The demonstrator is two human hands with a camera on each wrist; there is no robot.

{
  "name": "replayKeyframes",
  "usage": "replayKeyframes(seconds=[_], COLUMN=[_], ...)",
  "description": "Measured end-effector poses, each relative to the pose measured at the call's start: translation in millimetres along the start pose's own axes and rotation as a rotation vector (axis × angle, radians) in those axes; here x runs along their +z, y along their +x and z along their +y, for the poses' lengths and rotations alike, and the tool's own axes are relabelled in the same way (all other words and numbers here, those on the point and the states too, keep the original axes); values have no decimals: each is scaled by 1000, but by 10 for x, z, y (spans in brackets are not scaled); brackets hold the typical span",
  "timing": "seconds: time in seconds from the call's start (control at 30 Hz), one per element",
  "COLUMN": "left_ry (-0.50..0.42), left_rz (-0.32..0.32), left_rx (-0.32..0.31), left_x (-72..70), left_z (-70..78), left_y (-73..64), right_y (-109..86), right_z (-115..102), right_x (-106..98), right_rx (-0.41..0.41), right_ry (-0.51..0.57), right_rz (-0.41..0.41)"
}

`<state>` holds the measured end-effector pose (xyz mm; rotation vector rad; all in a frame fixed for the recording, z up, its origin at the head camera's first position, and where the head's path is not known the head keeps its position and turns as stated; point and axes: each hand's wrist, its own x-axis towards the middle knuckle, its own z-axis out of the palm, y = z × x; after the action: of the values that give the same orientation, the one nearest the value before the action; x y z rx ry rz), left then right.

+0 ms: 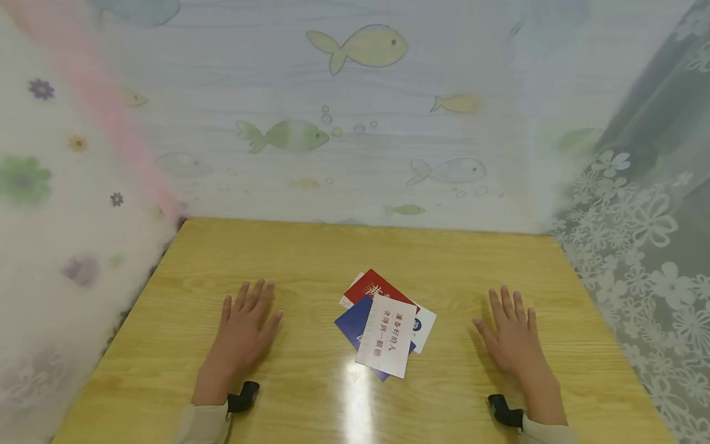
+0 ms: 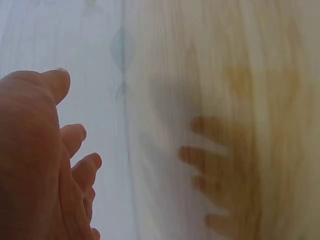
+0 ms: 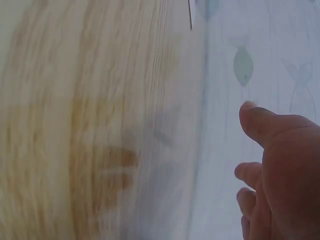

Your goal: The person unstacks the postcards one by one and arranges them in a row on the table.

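- On the far left I see a pale hanging with printed flowers [image 1: 40, 89] and a pink band [image 1: 102, 98] slanting down it; it borders the table's left edge.
- The left hand [image 1: 242, 330] is palm down over the wood-grain table [image 1: 455, 262], fingers straight and apart, well left of the cards. I cannot tell whether it touches the surface.
- Beside that wrist, a black device [image 1: 244, 398] juts rightward from a beige sleeve [image 1: 204, 425].
- Mid-table lies a loose pile of cards, between the hands and apart from both. A blue card [image 1: 350, 322] shows at left, a red card [image 1: 373, 285] on the far side, a white lettered card [image 1: 388, 339] on top, hiding parts of the others, and an emblem card [image 1: 427, 319] sticks out rightward.
- Glare [image 1: 357, 404] brightens the wood on the near side of the pile; beyond the far edge stands a fish-patterned backdrop [image 1: 366, 185].
- Another black device [image 1: 503, 411] sits inside the right wrist.
- The right hand [image 1: 513, 342] is palm down too, fingers straight and apart.
- At far right, a lace curtain [image 1: 660, 296] borders the table.
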<state>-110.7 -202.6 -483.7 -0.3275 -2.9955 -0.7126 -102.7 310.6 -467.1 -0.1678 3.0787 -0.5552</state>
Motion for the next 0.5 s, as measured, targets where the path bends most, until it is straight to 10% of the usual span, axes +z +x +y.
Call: replayKeyframes(seconds=[0.5], left_ry=[-71], left_rz=[-38], left_rx=[116], left_x=[123], left_z=[302], left_y=[-6], right_y=[-49], right_z=[-512], right_x=[168], right_rx=[-131], right_ry=[-47], right_rz=[-49])
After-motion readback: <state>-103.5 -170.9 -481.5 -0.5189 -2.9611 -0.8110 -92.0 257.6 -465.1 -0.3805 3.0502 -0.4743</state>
